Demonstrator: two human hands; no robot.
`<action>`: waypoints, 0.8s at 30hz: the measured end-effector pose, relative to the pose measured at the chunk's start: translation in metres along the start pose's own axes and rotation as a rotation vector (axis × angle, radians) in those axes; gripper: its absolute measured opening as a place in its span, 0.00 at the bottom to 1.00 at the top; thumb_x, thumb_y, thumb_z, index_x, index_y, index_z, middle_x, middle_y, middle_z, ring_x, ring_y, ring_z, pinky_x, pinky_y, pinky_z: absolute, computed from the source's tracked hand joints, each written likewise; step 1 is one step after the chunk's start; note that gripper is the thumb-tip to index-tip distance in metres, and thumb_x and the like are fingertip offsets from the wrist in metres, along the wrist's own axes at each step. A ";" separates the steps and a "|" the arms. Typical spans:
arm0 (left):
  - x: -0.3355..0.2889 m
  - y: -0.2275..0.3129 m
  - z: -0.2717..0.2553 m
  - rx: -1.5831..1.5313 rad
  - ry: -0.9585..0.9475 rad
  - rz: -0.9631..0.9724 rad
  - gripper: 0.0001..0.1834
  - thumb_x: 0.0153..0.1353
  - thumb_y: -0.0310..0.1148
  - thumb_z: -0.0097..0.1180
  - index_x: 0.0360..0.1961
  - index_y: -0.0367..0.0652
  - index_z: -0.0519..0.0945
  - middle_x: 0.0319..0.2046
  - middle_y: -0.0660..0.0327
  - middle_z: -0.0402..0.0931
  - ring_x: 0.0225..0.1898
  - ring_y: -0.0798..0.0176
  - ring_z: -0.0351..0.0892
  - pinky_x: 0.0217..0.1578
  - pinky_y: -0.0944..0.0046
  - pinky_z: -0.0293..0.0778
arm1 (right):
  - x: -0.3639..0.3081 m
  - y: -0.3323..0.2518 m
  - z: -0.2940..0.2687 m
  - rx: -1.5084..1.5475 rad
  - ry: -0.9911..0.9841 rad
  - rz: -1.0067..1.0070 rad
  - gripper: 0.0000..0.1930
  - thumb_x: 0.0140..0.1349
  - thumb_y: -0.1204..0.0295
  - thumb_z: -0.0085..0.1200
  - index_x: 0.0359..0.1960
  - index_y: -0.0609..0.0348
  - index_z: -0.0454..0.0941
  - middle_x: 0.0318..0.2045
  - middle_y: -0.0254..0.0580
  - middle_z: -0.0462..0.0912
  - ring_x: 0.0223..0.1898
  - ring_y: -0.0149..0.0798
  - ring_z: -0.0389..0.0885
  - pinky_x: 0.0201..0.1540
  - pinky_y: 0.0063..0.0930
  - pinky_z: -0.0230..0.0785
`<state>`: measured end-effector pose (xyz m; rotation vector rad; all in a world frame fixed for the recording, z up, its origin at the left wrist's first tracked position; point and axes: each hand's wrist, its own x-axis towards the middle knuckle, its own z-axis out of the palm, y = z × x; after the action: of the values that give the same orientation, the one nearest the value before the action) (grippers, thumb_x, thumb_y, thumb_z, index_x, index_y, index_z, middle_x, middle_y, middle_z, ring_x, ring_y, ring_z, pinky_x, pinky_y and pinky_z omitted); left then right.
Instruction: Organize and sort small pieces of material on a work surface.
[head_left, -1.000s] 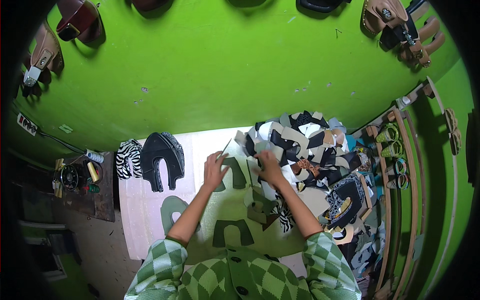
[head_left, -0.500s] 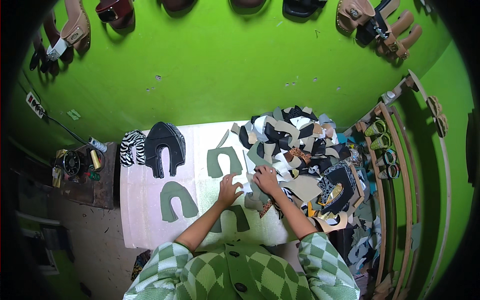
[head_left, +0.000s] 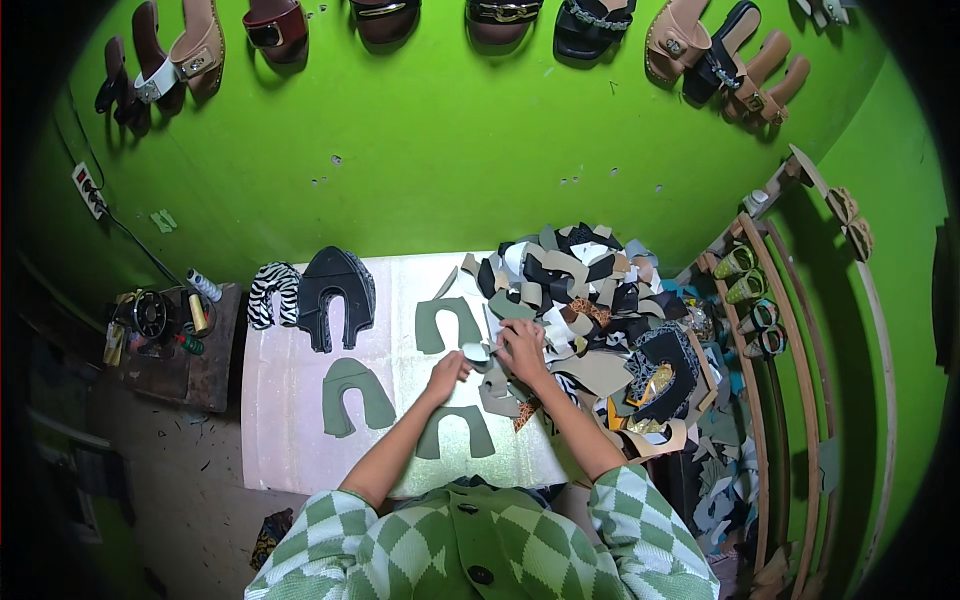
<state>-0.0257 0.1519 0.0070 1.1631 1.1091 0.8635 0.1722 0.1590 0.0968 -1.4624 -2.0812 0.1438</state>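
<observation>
My left hand (head_left: 448,377) is closed at the fingertips on a small pale piece (head_left: 476,352), which looks like a scrap of sheet material. Beside it, my right hand (head_left: 522,350) has its fingers bent together at the left edge of the scrap heap; whatever they grip is hidden. Just beyond my left hand lies a green U-shaped piece (head_left: 430,327). A second green U-shaped piece (head_left: 456,417) rests nearer me, under my left forearm's right side. Farther left is a green U-shaped stack (head_left: 345,375) with overlapping edges.
A large heap of mixed scraps (head_left: 570,270) covers the table's right side. Black U-shaped pieces (head_left: 335,270) and zebra-print ones (head_left: 263,290) lie at the back left. A wooden rack (head_left: 785,330) stands right; a small side table (head_left: 190,375) with thread spools stands left.
The pale piece now shows between my hands, at my left fingertips. My left hand has shifted slightly left, and my right hand's fingers have drawn together. The whole view has tilted upward.
</observation>
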 end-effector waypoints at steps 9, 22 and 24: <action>-0.001 0.058 0.000 -0.411 -0.146 -0.306 0.37 0.61 0.64 0.32 0.58 0.42 0.58 0.46 0.53 0.72 0.45 0.62 0.76 0.35 0.70 0.73 | 0.000 -0.029 -0.008 0.016 0.144 0.021 0.10 0.48 0.73 0.59 0.31 0.55 0.72 0.25 0.39 0.76 0.34 0.42 0.74 0.46 0.40 0.57; -0.050 0.023 -0.030 -0.200 -0.130 -0.410 0.13 0.59 0.27 0.53 0.46 0.43 0.69 0.36 0.66 0.73 0.38 0.74 0.73 0.37 0.72 0.77 | -0.082 -0.037 0.030 0.515 -0.177 0.028 0.19 0.52 0.72 0.58 0.46 0.58 0.70 0.45 0.48 0.74 0.46 0.45 0.73 0.51 0.36 0.64; -0.056 0.025 -0.031 -0.132 -0.138 -0.377 0.13 0.60 0.28 0.53 0.46 0.44 0.69 0.37 0.66 0.73 0.39 0.75 0.72 0.36 0.72 0.76 | -0.094 -0.026 0.052 0.949 -0.176 0.498 0.24 0.56 0.70 0.57 0.53 0.63 0.65 0.47 0.50 0.74 0.44 0.38 0.75 0.47 0.30 0.68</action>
<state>-0.0693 0.1125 0.0421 0.8542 1.0951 0.5460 0.1456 0.0772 0.0271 -1.2998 -1.3502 1.2883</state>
